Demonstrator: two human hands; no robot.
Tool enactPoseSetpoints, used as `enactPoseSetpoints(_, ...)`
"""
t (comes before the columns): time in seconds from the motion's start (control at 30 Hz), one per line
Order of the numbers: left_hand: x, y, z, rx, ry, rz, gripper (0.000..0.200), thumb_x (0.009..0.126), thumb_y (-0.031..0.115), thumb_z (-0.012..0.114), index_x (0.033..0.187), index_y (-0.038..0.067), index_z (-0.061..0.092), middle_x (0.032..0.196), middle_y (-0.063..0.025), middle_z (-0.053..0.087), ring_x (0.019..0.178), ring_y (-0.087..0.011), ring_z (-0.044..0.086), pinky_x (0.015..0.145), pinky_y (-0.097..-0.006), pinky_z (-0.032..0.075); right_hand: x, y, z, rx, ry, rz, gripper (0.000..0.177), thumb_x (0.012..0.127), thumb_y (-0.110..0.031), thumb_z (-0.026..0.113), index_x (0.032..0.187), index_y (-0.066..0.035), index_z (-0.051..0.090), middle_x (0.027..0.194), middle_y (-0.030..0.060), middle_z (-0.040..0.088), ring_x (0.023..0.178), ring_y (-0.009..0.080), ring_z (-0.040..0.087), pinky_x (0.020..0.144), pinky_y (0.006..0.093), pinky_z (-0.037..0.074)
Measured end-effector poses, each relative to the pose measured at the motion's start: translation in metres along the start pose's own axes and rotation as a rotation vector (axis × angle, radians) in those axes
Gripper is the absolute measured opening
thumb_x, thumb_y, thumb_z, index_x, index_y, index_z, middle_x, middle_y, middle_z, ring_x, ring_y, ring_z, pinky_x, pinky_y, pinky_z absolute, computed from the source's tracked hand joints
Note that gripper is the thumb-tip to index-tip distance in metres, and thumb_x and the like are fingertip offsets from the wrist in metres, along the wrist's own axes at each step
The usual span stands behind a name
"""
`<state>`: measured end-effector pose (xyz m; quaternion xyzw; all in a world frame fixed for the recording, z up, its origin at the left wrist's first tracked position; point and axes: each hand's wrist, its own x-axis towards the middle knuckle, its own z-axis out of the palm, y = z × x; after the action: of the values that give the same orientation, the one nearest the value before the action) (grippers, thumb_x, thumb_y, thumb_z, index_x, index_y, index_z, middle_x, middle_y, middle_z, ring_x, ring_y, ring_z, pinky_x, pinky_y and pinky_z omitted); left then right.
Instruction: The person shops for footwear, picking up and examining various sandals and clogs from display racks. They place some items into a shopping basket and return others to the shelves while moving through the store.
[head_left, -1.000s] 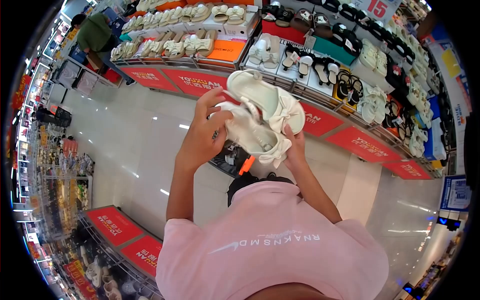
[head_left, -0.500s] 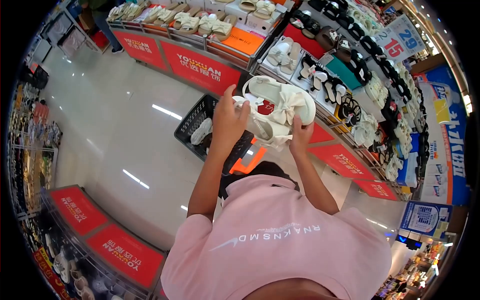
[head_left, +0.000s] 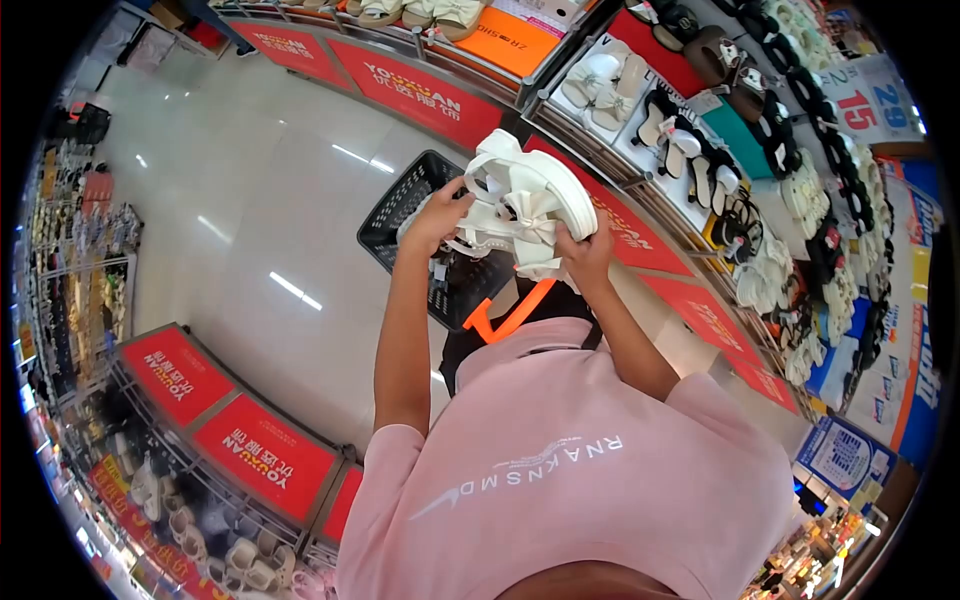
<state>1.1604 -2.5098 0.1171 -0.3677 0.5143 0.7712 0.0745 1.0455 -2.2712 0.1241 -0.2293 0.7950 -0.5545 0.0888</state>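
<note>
We tip the white sandals (head_left: pixel 535 215) further onto edge, near the black basket (head_left: pixel 400 200), so their insides show less; fingers of our left hand (head_left: pixel 437 218) grasp the heel end, our right hand (head_left: pixel 590 250) the toes.

The pale sandals (head_left: pixel 575 195) are showing a smooth surface with a soft sheen; whether it is leather or plastic, I cannot tell. The black basket (head_left: pixel 392 212) is looking like hard, perforated plastic, and its orange handle (head_left: pixel 520 309) like smooth plastic. The pink shirt (head_left: pixel 630 515) is appearing as matt cloth. The floor (head_left: pixel 250 225) is shining, glossy, and reflecting lamps in white streaks. The orange box (head_left: pixel 507 43) is resembling smooth cardboard.
</note>
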Motion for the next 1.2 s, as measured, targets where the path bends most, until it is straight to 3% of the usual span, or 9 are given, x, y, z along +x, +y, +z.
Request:
enactPoseSetpoints(0.1, 0.035, 0.002, 0.007, -0.030, 0.167, -0.036, 0.032, 0.097, 0.025, 0.058, 0.126, 0.014, 0.053, 0.072, 0.0037, 0.046, 0.051, -0.0046, 0.036, 0.041, -0.0230, 0.026, 0.042, 0.018, 0.003, 0.032, -0.023, -0.050, 0.035, 0.079, -0.013, 0.077, 0.104, -0.002, 0.055, 0.089, 0.0127, 0.067, 0.078, 0.0188, 0.066, 0.071, 0.0317, 0.052)
enactPoseSetpoints(0.23, 0.050, 0.049, 0.030, 0.048, 0.276, 0.119, 0.022, 0.097, 0.027, 0.059, 0.112, 0.012, 0.063, 0.080, 0.0036, 0.049, 0.066, -0.0051, 0.043, 0.050, -0.0206, 0.032, 0.081, 0.027, 0.014, 0.139, -0.005, -0.055, 0.037, 0.078, -0.012, 0.077, 0.106, -0.004, 0.054, 0.088, 0.0119, 0.066, 0.078, 0.0182, 0.065, 0.071, 0.0310, 0.052)
enactPoseSetpoints(0.5, 0.099, 0.128, 0.038, 0.662, 0.612, 0.415, 0.020, 0.096, 0.020, 0.059, 0.100, 0.001, 0.063, 0.074, 0.0020, 0.056, 0.066, -0.0050, 0.048, 0.057, -0.0233, 0.039, 0.130, 0.051, 0.054, 0.871, -0.079, 0.564, 0.040, 0.084, -0.007, 0.071, 0.119, -0.004, 0.052, 0.110, 0.0066, 0.063, 0.097, 0.0164, 0.062, 0.082, 0.0295, 0.051)
enactPoseSetpoints(0.57, 0.110, 0.150, 0.041, 0.583, 0.521, 0.436, 0.020, 0.094, 0.020, 0.060, 0.096, 0.000, 0.060, 0.068, -0.0010, 0.053, 0.062, -0.0079, 0.046, 0.056, -0.0270, 0.038, 0.142, 0.032, 0.042, 1.096, -0.205, 0.865, 0.045, 0.083, -0.007, 0.072, 0.123, -0.008, 0.050, 0.112, 0.0060, 0.061, 0.098, 0.0187, 0.063, 0.083, 0.0332, 0.051)
enactPoseSetpoints(0.6, 0.116, 0.161, 0.043, 0.540, 0.476, 0.447, 0.021, 0.093, 0.020, 0.061, 0.094, -0.001, 0.059, 0.064, -0.0025, 0.051, 0.060, -0.0094, 0.044, 0.055, -0.0288, 0.038, 0.151, 0.018, 0.030, 1.125, -0.289, 1.143, 0.046, 0.086, -0.012, 0.070, 0.127, -0.016, 0.049, 0.119, 0.0027, 0.059, 0.110, 0.0257, 0.059, 0.090, 0.0469, 0.048)
enactPoseSetpoints(0.73, 0.131, 0.201, 0.051, 0.986, 0.298, 0.332, 0.023, 0.093, 0.022, 0.061, 0.101, 0.001, 0.061, 0.069, -0.0118, 0.060, 0.061, -0.0214, 0.057, 0.060, -0.0346, 0.045, 0.153, 0.052, 0.045, 1.241, -0.422, 1.379, 0.048, 0.084, -0.015, 0.071, 0.127, -0.018, 0.050, 0.127, 0.0051, 0.054, 0.124, 0.0323, 0.048, 0.103, 0.0543, 0.037)
enactPoseSetpoints(0.87, 0.155, 0.229, 0.073, 1.228, 0.273, 0.304, 0.024, 0.090, 0.022, 0.061, 0.105, 0.003, 0.060, 0.079, -0.0199, 0.066, 0.074, -0.0356, 0.065, 0.066, -0.0412, 0.049, 0.164, 0.072, 0.071, 1.101, -0.557, 1.235, 0.050, 0.079, -0.010, 0.071, 0.126, -0.017, 0.054, 0.125, 0.0020, 0.058, 0.121, 0.0263, 0.051, 0.101, 0.0552, 0.038)
enactPoseSetpoints(0.97, 0.170, 0.251, 0.091, 1.350, 0.148, 0.265, 0.030, 0.086, 0.023, 0.067, 0.105, 0.002, 0.058, 0.072, -0.0111, 0.058, 0.063, -0.0206, 0.053, 0.061, -0.0341, 0.044, 0.182, 0.089, 0.094, 1.134, -0.570, 1.115, 0.047, 0.076, -0.012, 0.073, 0.120, -0.015, 0.058, 0.119, 0.0020, 0.060, 0.112, 0.0190, 0.053, 0.092, 0.0509, 0.045)
enactPoseSetpoints(1.2, 0.251, 0.264, 0.096, 1.466, -0.177, 0.420, 0.026, 0.085, 0.016, 0.063, 0.107, 0.003, 0.057, 0.082, -0.0175, 0.062, 0.075, -0.0315, 0.061, 0.069, -0.0404, 0.047, 0.217, 0.120, 0.114, 1.218, -0.517, 1.102, 0.046, 0.081, -0.013, 0.072, 0.125, -0.016, 0.058, 0.122, 0.0008, 0.060, 0.118, 0.0146, 0.051, 0.090, 0.0399, 0.051)
